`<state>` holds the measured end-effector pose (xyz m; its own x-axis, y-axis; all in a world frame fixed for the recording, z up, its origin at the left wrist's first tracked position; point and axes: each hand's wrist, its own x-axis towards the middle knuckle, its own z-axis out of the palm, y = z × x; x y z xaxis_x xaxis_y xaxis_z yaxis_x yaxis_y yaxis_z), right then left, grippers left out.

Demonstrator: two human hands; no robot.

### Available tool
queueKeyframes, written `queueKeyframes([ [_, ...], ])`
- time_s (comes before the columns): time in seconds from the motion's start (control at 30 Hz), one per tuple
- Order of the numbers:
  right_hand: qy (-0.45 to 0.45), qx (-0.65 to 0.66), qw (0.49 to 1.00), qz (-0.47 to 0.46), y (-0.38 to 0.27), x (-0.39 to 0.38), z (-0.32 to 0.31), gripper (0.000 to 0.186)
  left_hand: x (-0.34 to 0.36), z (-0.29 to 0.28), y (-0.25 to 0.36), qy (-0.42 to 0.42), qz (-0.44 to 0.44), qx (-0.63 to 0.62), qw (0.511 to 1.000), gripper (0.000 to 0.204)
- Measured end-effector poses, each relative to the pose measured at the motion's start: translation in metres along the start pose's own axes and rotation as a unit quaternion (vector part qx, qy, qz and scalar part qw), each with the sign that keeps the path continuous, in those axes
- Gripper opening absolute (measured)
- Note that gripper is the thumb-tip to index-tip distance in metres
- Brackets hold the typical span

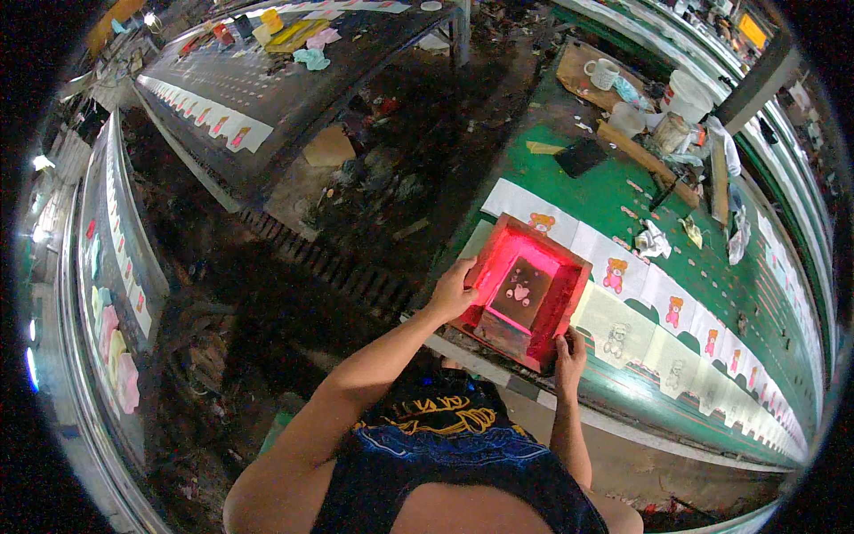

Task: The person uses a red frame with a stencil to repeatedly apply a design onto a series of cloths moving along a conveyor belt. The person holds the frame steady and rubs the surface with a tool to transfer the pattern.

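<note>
A red screen-printing frame (553, 307) is held at the near edge of the green printing table (551, 169). Its mesh shows a small pale-pink pattern, and its inner walls glow bright pink. My left hand (455, 289) is closed around the frame's left side. On the lower right corner, my right hand (569, 356) grips the other side. Just beyond the frame lies a row of white fabric pieces (583, 242) printed with orange and pink bears. Right of it, a nearer row of cream pieces (654, 354) carries dark bear outlines. Whether the frame touches the table is unclear.
Wooden bars (645, 165), a white mug (602, 73), a white bucket (689, 93) and crumpled scraps (653, 238) sit farther back on the table. Another long table (294, 98) with printed pieces stands at far left. Dark, littered floor (356, 178) lies between.
</note>
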<state>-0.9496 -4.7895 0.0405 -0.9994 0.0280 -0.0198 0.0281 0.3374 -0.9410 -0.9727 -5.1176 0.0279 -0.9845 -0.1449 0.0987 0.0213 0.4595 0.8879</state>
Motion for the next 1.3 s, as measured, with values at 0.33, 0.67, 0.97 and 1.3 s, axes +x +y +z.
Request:
queueKeyframes([
  [0.33, -0.002, 0.106, 0.994, -0.018, 0.0, -0.017, -0.003, 0.043, -0.001, -0.002, 0.01, -0.01, -0.027, 0.01, 1.0, 0.062],
  [0.67, 0.006, -0.013, 0.999, -0.038, -0.018, -0.02, 0.001, 0.043, 0.001, 0.0, 0.006, -0.01, 0.001, 0.006, 1.0, 0.062],
  [0.97, 0.023, -0.024, 0.999, -0.009, -0.037, -0.021, 0.012, 0.043, 0.001, 0.007, -0.009, 0.031, 0.022, -0.022, 0.999, 0.067],
  [1.3, 0.078, 0.054, 0.994, -0.049, -0.113, -0.016, 0.127, 0.064, 0.042, -0.119, -0.026, 0.05, 0.079, -0.106, 0.99, 0.068],
])
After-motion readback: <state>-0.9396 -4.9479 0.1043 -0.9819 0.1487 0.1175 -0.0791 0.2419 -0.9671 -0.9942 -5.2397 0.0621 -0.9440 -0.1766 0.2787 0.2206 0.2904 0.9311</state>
